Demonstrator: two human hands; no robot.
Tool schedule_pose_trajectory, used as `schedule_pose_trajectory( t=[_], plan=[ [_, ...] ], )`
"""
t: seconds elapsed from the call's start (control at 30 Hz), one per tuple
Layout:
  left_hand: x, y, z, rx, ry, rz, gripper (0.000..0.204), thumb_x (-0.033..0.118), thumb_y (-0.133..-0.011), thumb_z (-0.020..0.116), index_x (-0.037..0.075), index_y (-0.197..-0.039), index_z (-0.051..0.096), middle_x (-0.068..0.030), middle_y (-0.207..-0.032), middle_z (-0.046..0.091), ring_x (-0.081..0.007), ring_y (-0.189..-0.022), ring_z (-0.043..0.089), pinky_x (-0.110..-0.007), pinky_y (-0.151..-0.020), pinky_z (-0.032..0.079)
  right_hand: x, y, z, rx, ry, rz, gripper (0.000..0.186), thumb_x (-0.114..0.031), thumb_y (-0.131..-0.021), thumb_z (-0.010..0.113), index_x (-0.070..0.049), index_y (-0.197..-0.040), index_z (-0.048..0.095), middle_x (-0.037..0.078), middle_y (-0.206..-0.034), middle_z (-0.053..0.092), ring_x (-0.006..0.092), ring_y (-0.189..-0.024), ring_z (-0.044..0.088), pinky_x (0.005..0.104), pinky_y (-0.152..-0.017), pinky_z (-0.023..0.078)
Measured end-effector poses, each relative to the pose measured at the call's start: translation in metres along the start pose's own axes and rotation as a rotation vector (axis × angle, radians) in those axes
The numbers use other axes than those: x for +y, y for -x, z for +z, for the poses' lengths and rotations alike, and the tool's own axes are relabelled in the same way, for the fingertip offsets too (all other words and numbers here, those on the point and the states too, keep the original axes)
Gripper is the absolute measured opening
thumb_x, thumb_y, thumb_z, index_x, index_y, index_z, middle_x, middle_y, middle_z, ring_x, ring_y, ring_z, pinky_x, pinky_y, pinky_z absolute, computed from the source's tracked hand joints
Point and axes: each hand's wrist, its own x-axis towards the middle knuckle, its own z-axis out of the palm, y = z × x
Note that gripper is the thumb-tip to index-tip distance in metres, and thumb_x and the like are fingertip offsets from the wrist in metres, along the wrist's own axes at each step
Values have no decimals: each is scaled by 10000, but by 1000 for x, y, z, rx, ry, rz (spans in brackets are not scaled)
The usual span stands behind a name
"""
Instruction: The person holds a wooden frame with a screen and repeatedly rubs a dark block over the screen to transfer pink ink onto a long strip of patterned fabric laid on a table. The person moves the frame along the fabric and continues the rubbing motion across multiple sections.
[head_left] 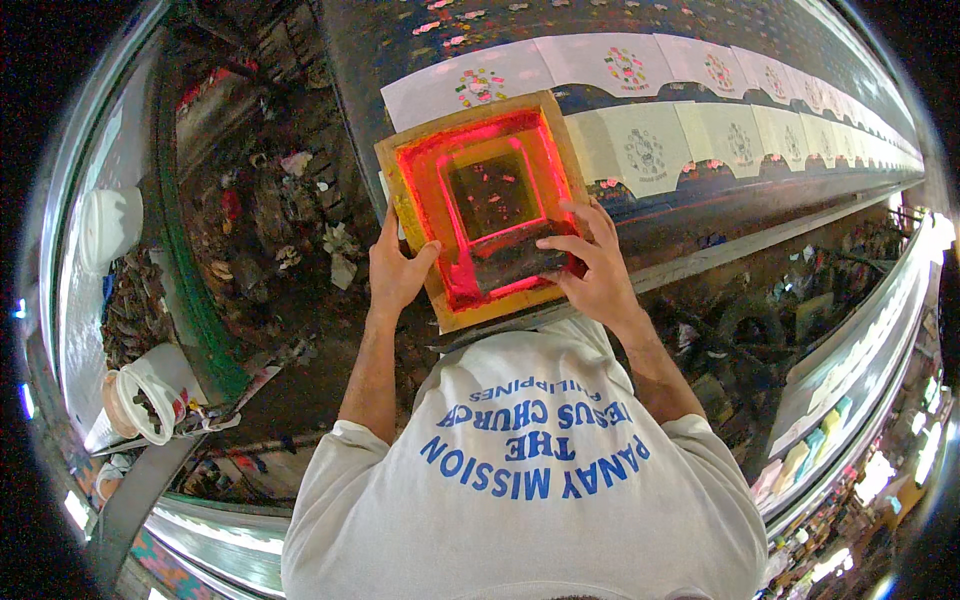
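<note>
A wooden screen-printing frame (465, 123) with bright pink-red ink along its inside edges lies tilted at the table's near edge, in front of my body. My left hand (400, 268) grips the frame's left side, its thumb over the wood. Over the lower right part of the frame, my right hand (596, 262) curls its fingers round the end of a dark bar that looks like a squeegee (510, 262). The squeegee rests on the mesh, below a dark square window with pink specks. Pale cut fabric pieces (622, 150) lie just right of the frame.
Printed white pieces (605, 48) form a far row on the long dark table (700, 200), running right. On the left stand a white bucket (110, 228) and an open white pail (150, 400). Scraps litter the dark floor (290, 220). Another long table (840, 370) stands at right.
</note>
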Motion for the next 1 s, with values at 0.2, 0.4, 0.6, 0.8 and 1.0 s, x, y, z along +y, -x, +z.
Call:
schedule_pose_trajectory(
  t=[0.2,0.4,0.6,0.8,1.0],
  plan=[
    [-5,-1,2,25,-50,51,1016,198,-861,884,10,-1724,381,-201,-1332,807,-301,-1222,796,-420,-1069,600,-27,-7,1,54,251,-149,495,-60,-755,813,-241,-1216,827,92,-1640,550,398,-1582,428,602,-1304,310],
    [-11,-1,4,28,-64,72,1022,263,-870,859,65,-1743,365,-209,-1317,809,-363,-1198,799,-440,-1061,613,-43,-17,10,-38,369,-316,440,2,-821,733,-118,-1241,788,77,-1433,688,333,-1347,628,523,-1195,468],
    [1,0,2,-7,-67,-2,1061,284,-868,843,97,-1769,316,-205,-1221,834,-383,-1067,826,-472,-978,644,-45,-18,9,-129,402,-277,470,12,-851,671,-90,-1302,758,73,-1354,729,326,-1267,669,492,-1135,531],
    [-15,-1,5,25,-88,79,1063,304,-864,839,52,-1758,323,-211,-1227,830,-386,-1033,828,-481,-960,642,-46,-16,9,-208,438,-271,516,13,-860,660,-83,-1362,731,85,-1402,715,335,-1320,646,489,-1161,531],
    [-14,-1,4,13,-49,75,1068,313,-864,845,36,-1753,324,-209,-1213,833,-388,-1033,828,-474,-945,649,-49,-16,2,-270,434,-280,476,7,-903,659,-72,-1367,733,128,-1374,740,361,-1313,672,485,-1138,551]
  ],
)
